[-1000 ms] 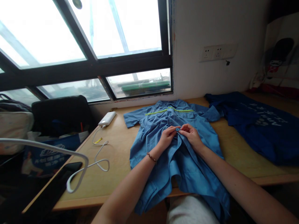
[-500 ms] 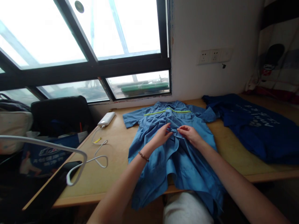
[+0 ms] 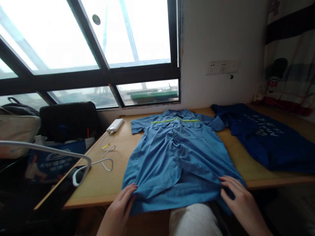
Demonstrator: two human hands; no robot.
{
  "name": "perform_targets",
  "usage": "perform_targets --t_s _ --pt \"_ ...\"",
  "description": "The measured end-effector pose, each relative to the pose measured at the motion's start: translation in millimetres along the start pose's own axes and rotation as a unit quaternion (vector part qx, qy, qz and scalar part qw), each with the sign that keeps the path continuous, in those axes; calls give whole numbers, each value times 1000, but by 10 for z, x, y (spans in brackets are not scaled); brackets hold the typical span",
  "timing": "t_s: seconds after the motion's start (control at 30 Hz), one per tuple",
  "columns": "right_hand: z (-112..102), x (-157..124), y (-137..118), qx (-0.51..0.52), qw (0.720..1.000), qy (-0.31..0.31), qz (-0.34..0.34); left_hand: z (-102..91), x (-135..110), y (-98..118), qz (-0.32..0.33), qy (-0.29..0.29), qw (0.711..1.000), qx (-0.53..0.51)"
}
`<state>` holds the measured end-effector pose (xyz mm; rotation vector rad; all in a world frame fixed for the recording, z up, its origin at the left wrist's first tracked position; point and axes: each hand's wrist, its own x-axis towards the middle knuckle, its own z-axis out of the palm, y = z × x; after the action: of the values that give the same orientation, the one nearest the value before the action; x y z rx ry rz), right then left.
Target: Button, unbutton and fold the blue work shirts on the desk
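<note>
A light blue short-sleeved work shirt (image 3: 177, 154) with a yellow-green chest stripe lies face up on the wooden table (image 3: 115, 183), its front closed. The hem hangs a little over the near edge. My left hand (image 3: 120, 206) holds the hem's left corner, fingers curled onto the cloth. At the hem's right corner, my right hand (image 3: 240, 200) grips the fabric with its fingers on top and the thumb hidden beneath. Both hands are at the table's front edge, above my lap.
A dark blue printed T-shirt (image 3: 261, 137) lies on the table to the right. A white power bank (image 3: 115, 125) with a looped white cable (image 3: 104, 160) sits at the left. A white hanger (image 3: 61, 157), bags and a black case (image 3: 69, 121) are further left. Window and wall sockets (image 3: 218, 67) behind.
Both hands left the button placket at mid-chest and came down to the hem corners. The shirt front now lies flatter and spread wider. The view tilted up slightly.
</note>
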<state>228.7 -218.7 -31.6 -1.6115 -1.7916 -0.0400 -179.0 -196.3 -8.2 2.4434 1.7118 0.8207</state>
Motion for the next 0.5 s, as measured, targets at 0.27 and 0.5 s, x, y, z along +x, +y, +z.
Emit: perform_targets --t_s 0.27,0.5 --pt "-741 -5 84 -80 974 155 146 -524 -276 -25 -229 153 961 -6" --pt "-670 -395 580 -105 980 -50 -164 -384 -635 -313 -63 78 994 33"
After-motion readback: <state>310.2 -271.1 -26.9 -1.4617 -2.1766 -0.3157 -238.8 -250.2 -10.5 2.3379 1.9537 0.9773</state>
